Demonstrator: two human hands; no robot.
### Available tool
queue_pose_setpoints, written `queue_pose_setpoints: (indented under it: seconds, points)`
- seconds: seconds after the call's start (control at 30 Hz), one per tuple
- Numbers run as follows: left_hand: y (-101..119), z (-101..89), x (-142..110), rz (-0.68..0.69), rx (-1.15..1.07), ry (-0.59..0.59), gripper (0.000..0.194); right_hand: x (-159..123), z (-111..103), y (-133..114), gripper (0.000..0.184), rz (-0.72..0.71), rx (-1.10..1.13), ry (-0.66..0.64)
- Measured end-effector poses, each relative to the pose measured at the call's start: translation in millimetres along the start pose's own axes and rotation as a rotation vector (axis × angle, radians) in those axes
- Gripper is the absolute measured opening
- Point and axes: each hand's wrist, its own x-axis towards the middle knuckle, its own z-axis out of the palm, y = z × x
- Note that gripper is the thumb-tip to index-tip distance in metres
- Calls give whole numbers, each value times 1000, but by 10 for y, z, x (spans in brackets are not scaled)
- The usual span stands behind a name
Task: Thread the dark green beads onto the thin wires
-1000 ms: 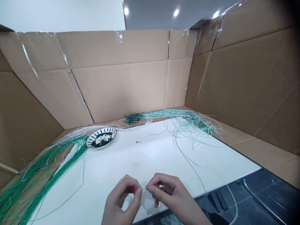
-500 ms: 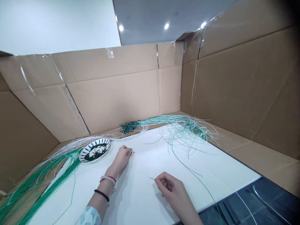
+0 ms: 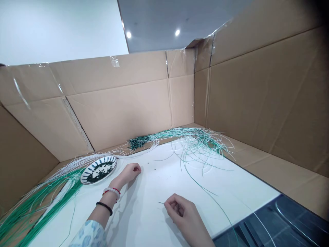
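Observation:
My left hand (image 3: pixel 130 172) is closed in a pinch just above the white tabletop (image 3: pixel 144 212); whatever is between its fingertips is hidden. Two tiny dark beads, a nearer bead (image 3: pixel 155 169) and a farther bead (image 3: pixel 148 163), lie apart on the table to the right of those fingers. In my right hand (image 3: pixel 181 211), thumb and forefinger pinch a thin dark wire (image 3: pixel 160 202), whose short end points left. To the left of my left hand stands a striped oval dish (image 3: pixel 112 160), with many small dark green beads (image 3: pixel 99 172) spread inside it.
Bundled green wires (image 3: pixel 48 209) and white strands lie along the left. Another wire bundle (image 3: pixel 180 133) with dark beaded ends runs along the back, loose strands trailing over the tabletop. Cardboard walls (image 3: pixel 123 106) enclose the back and sides. A dark surface (image 3: pixel 259 219) shows at lower right.
Two beads that were at my left fingertips now lie on the table, farther right of the hand. My right hand keeps its pinch on the wire. The whole view has shifted slightly.

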Motion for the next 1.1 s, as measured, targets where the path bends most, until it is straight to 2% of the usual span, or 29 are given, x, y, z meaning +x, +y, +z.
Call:
queue_pose_setpoints:
  seconds: [0.1,0.23,0.33,0.47,0.6,1.1]
  points:
    - [19,4,26,21,-8,10,21,-1,12,11,18,-7,-6,9]
    - [91,85,109,32,-44,111,21,-10,33,20,18,-12,-25,16]
    - [183,195,247,23,-73,193,22,-8,43,40,19,-23,-49,17]
    - [301,338,458,16,-106,226,24,4,46,82,19,-34,-73,5]
    - [329,396,584,-2,-120,230,25,10,52,107,18,-42,-81,-13]
    - [279,331,752,59,-153,101,24,2,63,79,12,-54,-66,-19]
